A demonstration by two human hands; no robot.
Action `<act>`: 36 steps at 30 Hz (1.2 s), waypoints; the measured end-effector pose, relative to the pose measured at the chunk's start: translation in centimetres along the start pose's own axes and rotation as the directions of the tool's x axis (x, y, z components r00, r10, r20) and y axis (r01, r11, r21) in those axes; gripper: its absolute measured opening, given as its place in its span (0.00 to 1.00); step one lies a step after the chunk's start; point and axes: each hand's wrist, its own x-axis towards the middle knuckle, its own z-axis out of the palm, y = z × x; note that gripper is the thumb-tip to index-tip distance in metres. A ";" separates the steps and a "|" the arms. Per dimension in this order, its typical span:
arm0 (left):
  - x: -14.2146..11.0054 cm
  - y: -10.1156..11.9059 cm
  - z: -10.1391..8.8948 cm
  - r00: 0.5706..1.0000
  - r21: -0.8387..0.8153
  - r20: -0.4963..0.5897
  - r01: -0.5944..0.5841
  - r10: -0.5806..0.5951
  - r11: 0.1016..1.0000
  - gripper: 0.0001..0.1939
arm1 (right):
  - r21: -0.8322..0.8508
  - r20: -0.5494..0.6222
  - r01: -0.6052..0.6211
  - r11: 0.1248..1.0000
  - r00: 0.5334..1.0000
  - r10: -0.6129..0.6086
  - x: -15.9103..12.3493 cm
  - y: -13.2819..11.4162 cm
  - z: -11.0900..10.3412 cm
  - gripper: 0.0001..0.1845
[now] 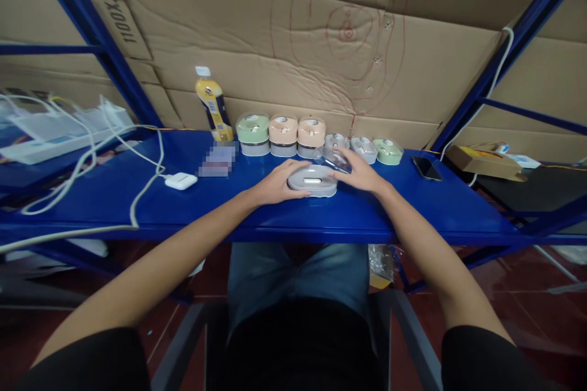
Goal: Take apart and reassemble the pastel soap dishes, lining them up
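A grey oval box (314, 189) with a small white tab on its top sits near the middle of the shelf's front part. My left hand (282, 183) is curved round its left side, fingers behind and thumb in front. Behind and to the right of the box, my right hand (358, 170) grips a clear, dark-edged lid (338, 162), which is tilted and partly hidden by the fingers. Beyond my hands is a row: a stacked green box (254, 129), two stacked peach boxes (283, 129), grey boxes (364, 149) and a low green box (388, 151).
A yellow drink bottle (213, 107) stands at the back left, with a blurred-out packet (219, 159) before it. A white earbud case (181, 181) lies near white cables (137, 195). At the right are a phone (427, 168) and an open cardboard box (486, 162). Cardboard (229, 30) backs the blue shelf (440, 211).
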 end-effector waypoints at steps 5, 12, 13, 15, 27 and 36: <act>-0.1 0.8 0.0 0.999 0.028 0.044 0.004 -0.005 1.000 0.26 | -0.005 0.068 -0.196 0.981 0.978 0.196 -1.1 2.9 -2.6 0.47; 0.0 -1.2 -2.1 0.989 0.085 -0.105 0.111 -0.102 0.990 0.28 | -0.107 0.082 -0.265 0.958 0.958 0.274 -1.5 3.9 -3.5 0.51; 0.0 -1.8 -2.5 0.985 0.101 -0.123 0.134 -0.121 0.986 0.29 | -0.123 0.095 -0.262 0.957 0.957 0.275 -1.5 4.0 -3.6 0.52; -0.1 -3.0 -3.2 0.977 0.128 -0.140 0.179 -0.161 0.976 0.30 | -0.149 0.127 -0.258 0.955 0.952 0.277 -1.5 4.1 -3.7 0.55; 0.0 -5.5 -3.4 0.944 0.124 -0.179 0.300 -0.276 0.946 0.36 | -0.157 0.152 -0.241 0.958 0.952 0.265 -1.4 5.1 -3.3 0.55; 0.3 -2.7 -2.6 0.971 0.048 -0.212 0.125 -0.112 0.991 0.30 | -0.166 0.082 -0.303 0.938 0.944 0.319 -1.4 4.0 -3.2 0.57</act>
